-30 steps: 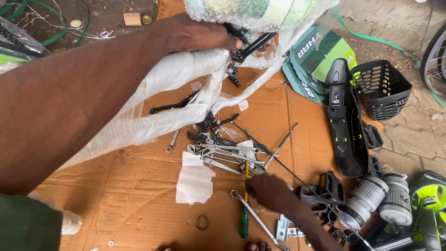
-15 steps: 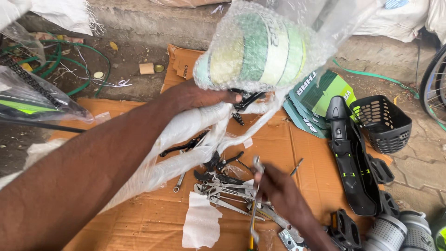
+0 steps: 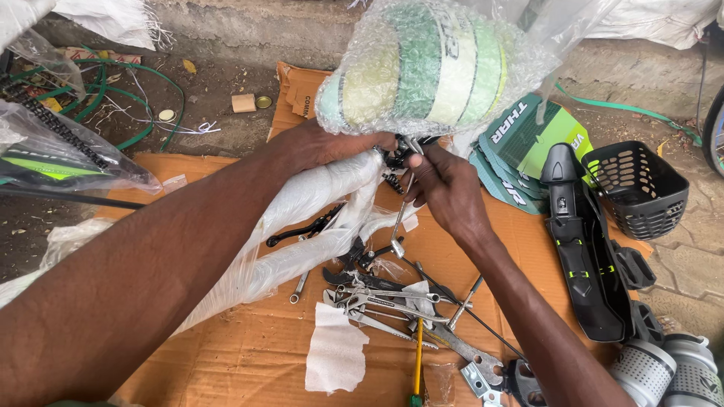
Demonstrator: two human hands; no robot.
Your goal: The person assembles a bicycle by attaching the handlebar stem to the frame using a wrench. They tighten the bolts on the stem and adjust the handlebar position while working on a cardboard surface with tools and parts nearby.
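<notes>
Spanner (image 3: 400,215), slim and silver, is held upright in the right hand (image 3: 445,188), whose fingers are clamped together around its upper end at a dark metal fitting (image 3: 392,162) just under a bubble-wrapped green and white bundle (image 3: 426,64); the lower ring end of the tool hangs free above the cardboard sheet (image 3: 226,354). Left hand (image 3: 332,147) is closed over the same fitting from the left side, its fingers pressed against white plastic wrapping (image 3: 302,218) that covers a long frame-like part running toward the near left. Whether the fingertips of the two hands touch cannot be told. Listed on the cardboard, near of the hands: a heap of loose spanners and wrenches (image 3: 377,301), a black lever (image 3: 302,226) lying against the wrapping, a yellow-handled screwdriver (image 3: 417,362), a crumpled white paper piece (image 3: 335,358), and a thin black rod (image 3: 460,316). Listed to the right: a long black moulded part with green marks (image 3: 581,241), a black perforated basket (image 3: 637,188), green and white printed cards (image 3: 520,143) fanned beneath the bundle, and two ribbed grey cylinders (image 3: 667,369) at the near right corner. Listed to the far left, on bare ground: coiled green hose (image 3: 113,98), a small wooden block (image 3: 243,102), and a clear bag holding a chain (image 3: 53,136).
</notes>
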